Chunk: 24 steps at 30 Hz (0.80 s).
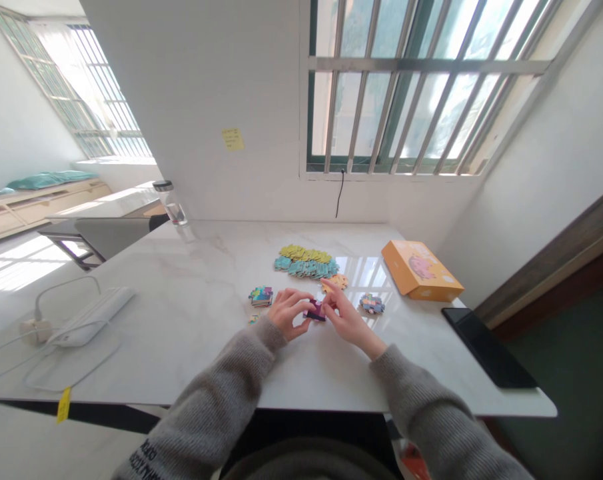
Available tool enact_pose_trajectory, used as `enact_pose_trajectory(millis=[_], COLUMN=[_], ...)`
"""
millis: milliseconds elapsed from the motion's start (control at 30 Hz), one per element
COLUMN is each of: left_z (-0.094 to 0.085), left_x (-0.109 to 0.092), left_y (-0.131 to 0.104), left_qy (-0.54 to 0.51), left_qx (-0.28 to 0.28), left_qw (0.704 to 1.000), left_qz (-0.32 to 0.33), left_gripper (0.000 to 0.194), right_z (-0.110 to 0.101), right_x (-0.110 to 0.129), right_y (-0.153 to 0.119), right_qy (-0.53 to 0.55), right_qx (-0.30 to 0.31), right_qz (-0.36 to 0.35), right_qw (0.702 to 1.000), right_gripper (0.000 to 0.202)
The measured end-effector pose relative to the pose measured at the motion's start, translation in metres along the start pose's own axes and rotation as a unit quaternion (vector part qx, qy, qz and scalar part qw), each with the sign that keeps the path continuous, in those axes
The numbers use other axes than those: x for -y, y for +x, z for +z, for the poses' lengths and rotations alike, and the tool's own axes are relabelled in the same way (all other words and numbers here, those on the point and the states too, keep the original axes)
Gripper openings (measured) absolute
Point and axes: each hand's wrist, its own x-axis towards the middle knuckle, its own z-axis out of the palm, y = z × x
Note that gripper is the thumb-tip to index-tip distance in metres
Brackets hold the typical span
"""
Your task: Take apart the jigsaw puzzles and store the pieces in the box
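Purple jigsaw puzzle pieces (315, 311) sit low over the white table in front of me, between my two hands. My left hand (288, 312) has its thumb and fingers curled round their left side. At their right edge, my right hand (345, 315) pinches with thumb and fingers; how many pieces are there is hard to make out. A stack of blue-green and purple puzzle pieces (260, 296) stands left of my left hand. Orange pieces (337, 283) lie just beyond my right hand, and a small pile of bluish-purple pieces (372, 304) is to its right.
Rows of yellow-green pieces (305, 253) and teal pieces (311, 269) lie farther back. An orange box (421, 272) and a black tablet-like device (486, 347) are on the right. A power strip (92, 316) with cables lies left; a glass bottle (172, 204) stands at the far left corner.
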Motion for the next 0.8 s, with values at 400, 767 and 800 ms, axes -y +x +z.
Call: enact_pose_trajectory(millis=[400, 767, 800], left_z=[-0.048, -0.047, -0.047], left_x=[0.081, 0.117, 0.116], left_y=[-0.036, -0.063, -0.063], left_qy=[0.052, 0.061, 0.057], left_qx=[-0.041, 0.057, 0.063], left_qw=[0.981, 0.970, 0.970], left_qz=[-0.183, -0.230, -0.229], left_gripper=[0.017, 0.015, 0.014], right_z=[-0.004, -0.005, -0.005], right_x=[-0.005, -0.013, -0.014], right_y=[-0.001, -0.006, -0.007], right_qy=[-0.104, -0.334, -0.344], right_qx=[-0.022, 0.057, 0.060], right_qz=[0.013, -0.049, -0.047], right_qw=[0.994, 0.940, 0.936], right_gripper=[0.047, 0.022, 0.021])
